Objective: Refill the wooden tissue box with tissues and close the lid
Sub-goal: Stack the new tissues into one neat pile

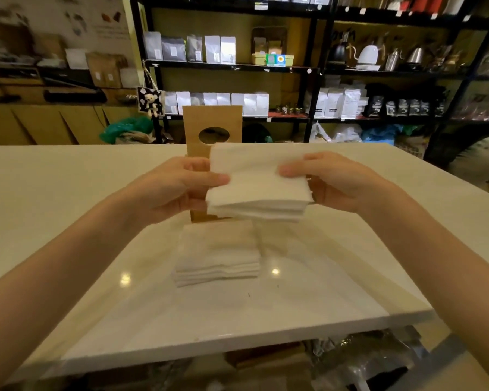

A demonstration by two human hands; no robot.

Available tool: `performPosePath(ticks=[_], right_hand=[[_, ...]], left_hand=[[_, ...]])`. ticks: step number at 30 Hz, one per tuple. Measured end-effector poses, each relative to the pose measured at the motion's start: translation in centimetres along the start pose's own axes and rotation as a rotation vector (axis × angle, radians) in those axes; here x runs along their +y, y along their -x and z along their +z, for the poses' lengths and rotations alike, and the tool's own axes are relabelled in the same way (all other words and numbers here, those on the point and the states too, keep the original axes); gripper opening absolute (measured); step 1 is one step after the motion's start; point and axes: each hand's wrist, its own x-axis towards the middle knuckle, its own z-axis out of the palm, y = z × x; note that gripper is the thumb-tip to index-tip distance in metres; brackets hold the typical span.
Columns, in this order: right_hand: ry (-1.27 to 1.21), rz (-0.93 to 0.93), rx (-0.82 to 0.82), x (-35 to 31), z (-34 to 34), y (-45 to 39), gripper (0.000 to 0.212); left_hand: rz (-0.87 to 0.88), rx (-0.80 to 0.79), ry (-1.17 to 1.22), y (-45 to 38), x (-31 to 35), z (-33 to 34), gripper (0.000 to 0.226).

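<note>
The left hand [181, 187] holds the left edge of a stack of tissues [259, 184], with the thumb on top and the other fingers below. The stack is in the air, above the bench [68, 221] and partly in front of the wooden tissue box [198, 214]. Only small parts of the box are visible under the stack, so I cannot tell how full it is. Its lid [212, 122], with a round hole, stands upright behind, so the box is open. A second pile of tissues [218, 255] lies on the bench just in front of the box.

The right hand [339, 184] grips the right edge of the held stack in the same way.

I think the step now is to put this stack into the box. To do it well, both hands should keep the edges even and the stack flat, bring it squarely over the opening, and lower it without bending the corners. The lid should be closed only when all tissues sit below the rim.
</note>
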Motion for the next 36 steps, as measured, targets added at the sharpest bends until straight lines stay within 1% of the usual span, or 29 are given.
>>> performPosePath(ticks=[2, 4, 8, 11, 13, 17, 19, 21, 23, 25, 27, 29, 31, 32, 33, 35, 36], right_hand=[[-0.073, 0.097, -0.032, 1.2, 1.0, -0.7, 0.031], [-0.076, 0.171, -0.066, 2.6, 2.0, -1.4, 0.022], [-0.005, 0.229, -0.076, 4.2, 3.6, -2.4, 0.029], [0.092, 0.236, -0.082, 4.9, 4.1, -2.7, 0.029], [0.153, 0.228, -0.071, 5.3, 4.3, -2.8, 0.031], [0.254, 0.152, -0.045, 6.2, 4.6, -2.6, 0.025], [0.393, 0.074, -0.006, 6.7, 4.7, -2.6, 0.030], [0.590, -0.002, 0.040, 7.0, 4.7, -2.7, 0.036], [0.740, -0.025, 0.099, 7.0, 4.3, -3.1, 0.037], [0.755, -0.020, 0.124, 6.8, 3.7, -3.3, 0.037], [0.749, -0.006, 0.046, 6.7, 3.1, -3.3, 0.036], [0.771, 0.027, -0.139, 6.7, 2.9, -3.3, 0.038], [0.773, 0.038, -0.289, 6.8, 3.1, -3.4, 0.058], [0.785, 0.030, -0.332, 6.8, 3.2, -3.4, 0.066], [0.802, 0.013, -0.362, 6.9, 3.2, -3.5, 0.068], [0.848, -0.006, -0.380, 6.9, 3.1, -3.6, 0.065], [0.866, -0.001, -0.382, 6.9, 2.9, -3.8, 0.061]], left_hand=[[-0.025, 0.044, 0.008, 1.1, -1.0, -0.9, 0.034], [-0.074, 0.069, 0.022, 1.9, -2.1, -1.7, 0.028], [-0.197, 0.071, -0.010, 2.4, -3.9, -2.7, 0.037], [-0.233, 0.110, -0.072, 2.7, -4.7, -3.0, 0.033], [-0.243, 0.141, -0.164, 2.7, -5.1, -3.0, 0.031], [-0.235, 0.228, -0.410, 2.4, -5.9, -2.8, 0.020], [-0.205, 0.250, -0.565, 2.2, -6.2, -3.0, 0.020], [-0.184, 0.241, -0.690, 2.0, -6.2, -3.2, 0.017], [-0.174, 0.257, -0.731, 1.9, -5.8, -3.4, 0.019], [-0.156, 0.280, -0.733, 1.7, -5.7, -3.7, 0.027], [-0.164, 0.257, -0.746, 1.7, -5.8, -3.8, 0.032], [-0.188, 0.195, -0.813, 1.6, -6.0, -3.7, 0.042], [-0.203, 0.125, -0.870, 1.4, -6.1, -3.5, 0.047], [-0.209, 0.085, -0.872, 1.3, -6.1, -3.3, 0.044], [-0.220, 0.048, -0.866, 1.2, -6.0, -3.2, 0.041], [-0.252, 0.011, -0.860, 1.0, -6.1, -3.4, 0.039], [-0.274, 0.004, -0.871, 0.9, -6.1, -3.6, 0.042]])
